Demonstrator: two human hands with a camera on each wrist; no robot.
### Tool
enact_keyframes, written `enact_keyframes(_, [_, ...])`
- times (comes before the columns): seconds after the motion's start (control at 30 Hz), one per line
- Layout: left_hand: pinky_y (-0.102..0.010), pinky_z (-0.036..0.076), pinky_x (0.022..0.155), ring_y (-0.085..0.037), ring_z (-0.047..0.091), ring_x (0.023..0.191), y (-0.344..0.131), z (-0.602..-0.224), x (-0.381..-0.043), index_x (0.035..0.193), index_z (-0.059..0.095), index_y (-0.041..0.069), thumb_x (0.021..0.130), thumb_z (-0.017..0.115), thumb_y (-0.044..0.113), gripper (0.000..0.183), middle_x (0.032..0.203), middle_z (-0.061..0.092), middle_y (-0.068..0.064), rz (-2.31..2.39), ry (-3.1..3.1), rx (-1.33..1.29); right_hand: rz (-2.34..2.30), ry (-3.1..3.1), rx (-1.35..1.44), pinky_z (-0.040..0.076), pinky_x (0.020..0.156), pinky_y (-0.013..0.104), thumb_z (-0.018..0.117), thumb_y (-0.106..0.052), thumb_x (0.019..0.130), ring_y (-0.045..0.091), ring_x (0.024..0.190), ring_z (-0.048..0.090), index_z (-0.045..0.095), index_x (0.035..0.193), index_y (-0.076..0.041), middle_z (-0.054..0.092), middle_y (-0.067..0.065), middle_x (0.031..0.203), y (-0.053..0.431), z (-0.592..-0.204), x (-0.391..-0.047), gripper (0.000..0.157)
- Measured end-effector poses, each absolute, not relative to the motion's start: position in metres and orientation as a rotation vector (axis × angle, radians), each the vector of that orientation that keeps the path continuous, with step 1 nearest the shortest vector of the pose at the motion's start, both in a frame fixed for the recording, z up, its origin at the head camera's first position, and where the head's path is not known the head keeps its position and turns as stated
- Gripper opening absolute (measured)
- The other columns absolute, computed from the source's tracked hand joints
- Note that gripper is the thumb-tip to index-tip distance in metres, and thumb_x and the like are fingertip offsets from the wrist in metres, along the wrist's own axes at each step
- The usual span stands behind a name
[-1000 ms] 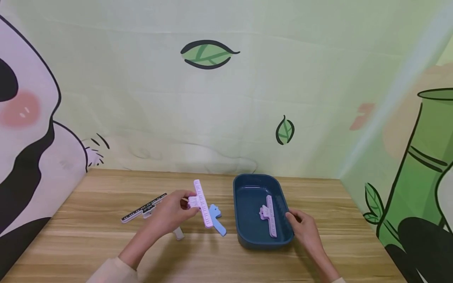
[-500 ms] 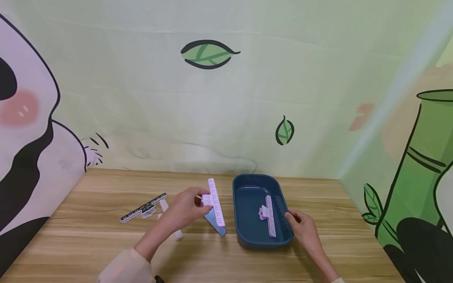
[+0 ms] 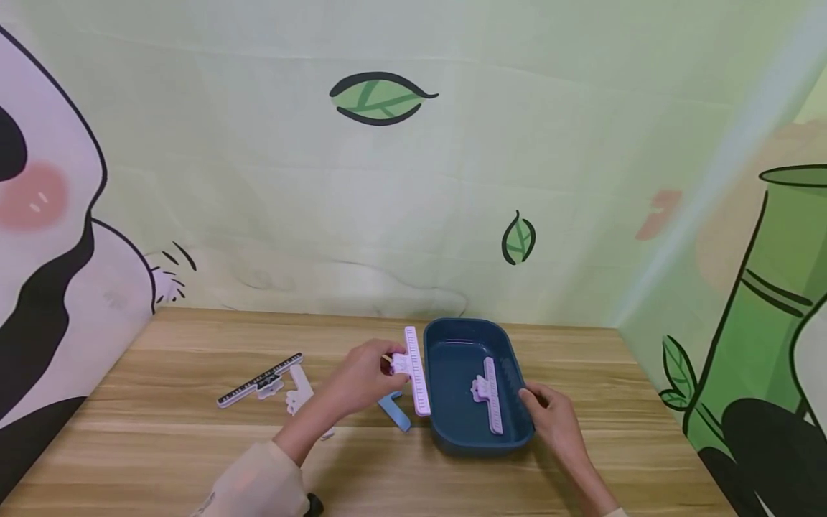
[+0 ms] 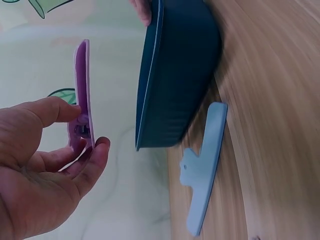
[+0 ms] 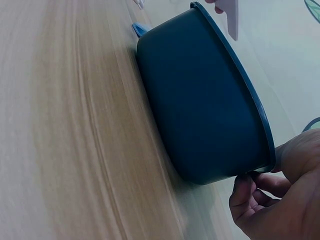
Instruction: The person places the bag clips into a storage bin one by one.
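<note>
My left hand (image 3: pixel 368 378) pinches a light purple clip (image 3: pixel 416 373) with a ruler-like long bar by its handle. The clip is held in the air, its bar overlapping the left rim of a dark blue basin (image 3: pixel 474 446) in the head view. In the left wrist view the thumb and fingers squeeze the clip's (image 4: pixel 83 90) spring end, beside the basin's open side. My right hand (image 3: pixel 554 416) grips the basin's right rim between thumb and curled fingers, as the right wrist view also shows. Inside the basin lies a second purple clip (image 3: pixel 494 395).
A blue clip (image 4: pixel 205 167) lies on the wooden table (image 3: pixel 194 459) just left of the basin. Farther left are a black-and-white clip (image 3: pixel 260 380) and a white clip (image 3: pixel 300 388), partly hidden by the left forearm. A cartoon-printed cloth (image 3: pixel 258 179) stands behind the table.
My left hand has carried the purple clip rightward, from above the blue clip to the basin's left rim. The right hand keeps its hold on the basin, which stays in place.
</note>
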State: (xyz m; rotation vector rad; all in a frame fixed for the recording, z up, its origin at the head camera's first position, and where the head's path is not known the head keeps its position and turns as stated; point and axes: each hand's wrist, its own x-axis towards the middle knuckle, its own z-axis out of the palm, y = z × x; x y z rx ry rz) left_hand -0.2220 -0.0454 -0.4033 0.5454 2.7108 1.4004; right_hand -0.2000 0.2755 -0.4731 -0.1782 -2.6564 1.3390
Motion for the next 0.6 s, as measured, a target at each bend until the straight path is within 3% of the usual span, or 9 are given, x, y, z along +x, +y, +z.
enact_keyframes(0.43, [-0.030,0.057,0.073,-0.020,0.062,0.086,-0.020,-0.405,-0.231,0.123,0.067,-0.007,0.089,0.077,0.006,0.038,0.102,0.065,-0.012,1.346,2.702,0.639,1.338,-2.649,-0.175,0.052,0.081,0.032,0.060,-0.013,0.105,0.027,0.098,0.063,0.069,0.123,0.011,0.071,0.022,0.114,0.276,-0.474,-0.201,0.031])
enact_keyframes(0.6, [-0.030,0.058,0.074,-0.021,0.061,0.088,-0.009,-0.405,-0.233,0.125,0.066,-0.006,0.090,0.077,0.009,0.039,0.105,0.065,-0.012,1.301,2.687,0.642,1.343,-2.650,-0.175,0.053,0.085,0.036,0.060,-0.013,0.105,0.029,0.100,0.064,0.068,0.123,0.011,0.071,0.023,0.116,0.276,-0.474,-0.201,0.031])
